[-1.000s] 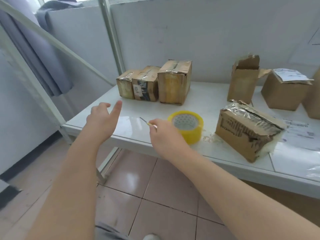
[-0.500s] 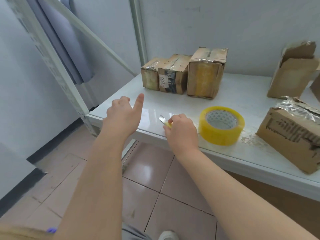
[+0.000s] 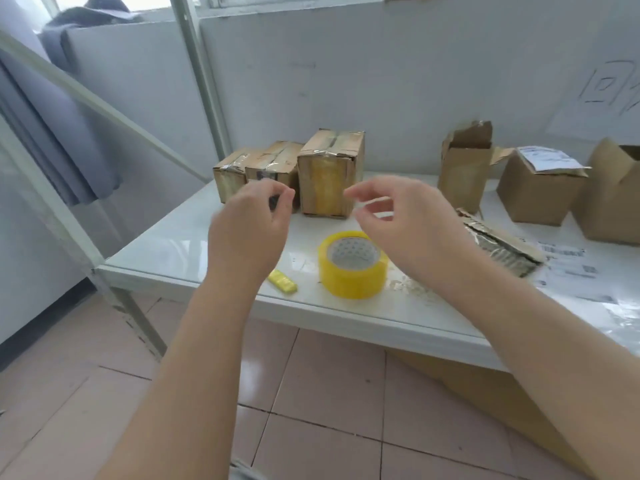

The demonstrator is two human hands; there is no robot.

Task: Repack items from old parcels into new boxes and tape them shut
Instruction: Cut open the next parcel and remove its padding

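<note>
Three taped cardboard boxes stand in a row at the back left of the white table (image 3: 166, 251); the tallest taped box (image 3: 329, 174) is on the right of the row. My left hand (image 3: 252, 223) and my right hand (image 3: 405, 223) hover above the table in front of that box, both empty with fingers loosely curled apart. A yellow tape roll (image 3: 351, 265) lies flat below my right hand. A small yellow utility knife (image 3: 283, 281) lies on the table by my left wrist. A torn old parcel (image 3: 498, 244) is partly hidden behind my right forearm.
Open cardboard boxes (image 3: 465, 171) (image 3: 540, 188) (image 3: 613, 199) stand at the back right, with shipping labels (image 3: 568, 268) lying in front of them. A slanted metal frame bar (image 3: 104, 112) crosses on the left. A large flat cardboard sheet (image 3: 485, 393) leans under the table.
My right hand let go of the yellow knife, which now lies on the table. Both hands rose and moved toward the tall taped box.
</note>
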